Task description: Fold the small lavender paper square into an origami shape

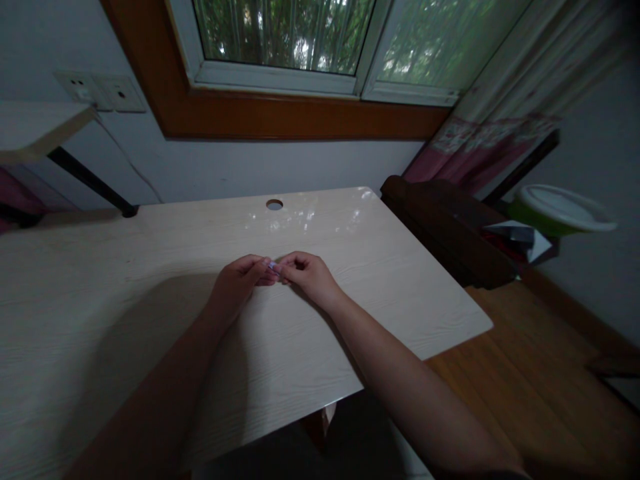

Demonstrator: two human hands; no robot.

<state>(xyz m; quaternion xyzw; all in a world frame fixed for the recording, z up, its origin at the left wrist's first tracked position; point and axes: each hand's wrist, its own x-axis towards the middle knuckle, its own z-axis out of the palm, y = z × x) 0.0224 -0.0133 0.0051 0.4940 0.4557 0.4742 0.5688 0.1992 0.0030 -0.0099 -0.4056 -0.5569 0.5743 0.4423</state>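
My left hand (249, 270) and my right hand (303, 270) meet low over the middle of the pale wood-grain desk (200, 243). Between their fingertips is a small whitish-purple object (273, 266), mostly covered by the fingers and too small to name. The left thumb and fingers pinch it from one side. On the other side the right thumb and forefinger close on it.
A round cable hole (275, 205) is cut near the desk's back edge. At left, a raised shelf (40, 127) stands on black legs. Beyond the right edge are dark wooden furniture (445, 227) and a green-and-white basin (560, 210). A window (280, 40) is behind.
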